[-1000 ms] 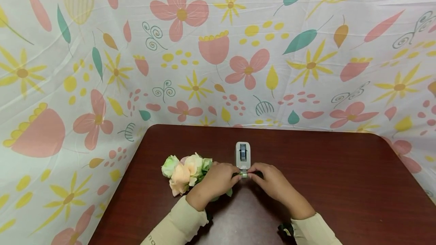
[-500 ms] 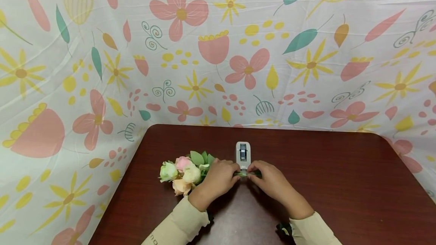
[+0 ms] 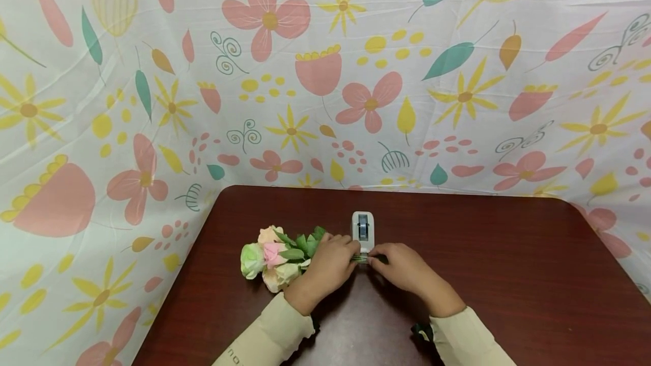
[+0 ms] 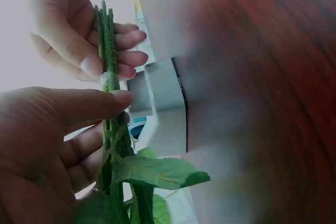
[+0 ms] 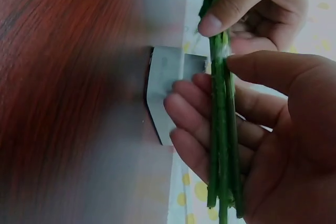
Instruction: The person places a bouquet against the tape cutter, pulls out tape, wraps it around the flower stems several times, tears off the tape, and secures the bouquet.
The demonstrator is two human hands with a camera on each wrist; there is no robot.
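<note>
A bouquet of roses (image 3: 273,255) in pale green, pink, cream and peach lies sideways, its heads to the left. My left hand (image 3: 330,264) grips its green stems (image 4: 108,40) just below the leaves. Near the stem ends, my right hand (image 3: 405,269) pinches the bundle between thumb and fingers, the other fingers spread loosely behind it. Between the two hands a band of clear tape (image 5: 222,52) wraps the stems. Directly behind the stems stands a white tape dispenser (image 3: 363,230) with a bluish roll, its front end toward the hands; the left wrist view shows its side.
The dark red-brown wooden table (image 3: 488,258) reaches back to a white cloth wall (image 3: 325,112) printed with flowers and leaves. Another stretch of this cloth closes off the left side. Small dark items (image 3: 422,332) show by the right sleeve.
The bouquet has turned about its stems: the pink rose, mostly hidden before, now faces up in the middle, and the peach one has gone to the back. Both hands stay in nearly the same place.
</note>
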